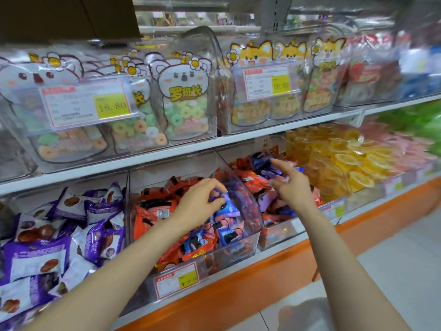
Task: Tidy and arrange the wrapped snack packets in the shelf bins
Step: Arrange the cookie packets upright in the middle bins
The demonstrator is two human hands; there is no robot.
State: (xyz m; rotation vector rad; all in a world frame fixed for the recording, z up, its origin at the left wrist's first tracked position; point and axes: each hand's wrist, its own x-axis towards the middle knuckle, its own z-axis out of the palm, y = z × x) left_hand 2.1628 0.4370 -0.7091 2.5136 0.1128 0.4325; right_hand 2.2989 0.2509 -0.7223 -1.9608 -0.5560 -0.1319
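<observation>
**Head camera: two hands over the snack bins on the lower shelf**

Head view looks down along a shop shelving unit with a white upper shelf (143, 158) and a lower shelf (284, 248) above an orange plinth (250, 285). Pale floor tiles (393, 271) show at the lower right.

On the lower shelf, clear bins stand side by side. The left hand (198, 201) is over the middle bin (229, 254), which is piled with red and blue wrapped packets. Its fingers (212, 183) and thumb pinch a small blue packet (225, 204), held just above the heap near the bin's curved clear side wall. The right hand (293, 185) hovers over the neighbouring bin (281, 231), also filled with red and blue packets. Its fingers (279, 163) are released and spread, with the forefinger stretched out, and they hold nothing.

Further left, purple-and-white packets (59, 235) fill another bin. To the right lie yellow fruit-slice sweets (346, 161), then pink and green ones, which are blurred.

The upper shelf carries clear bins of bags printed with koala faces (183, 96) and fox faces (257, 56). A price card (88, 106) reading 16.80 is clipped to the front of the koala bin.
</observation>
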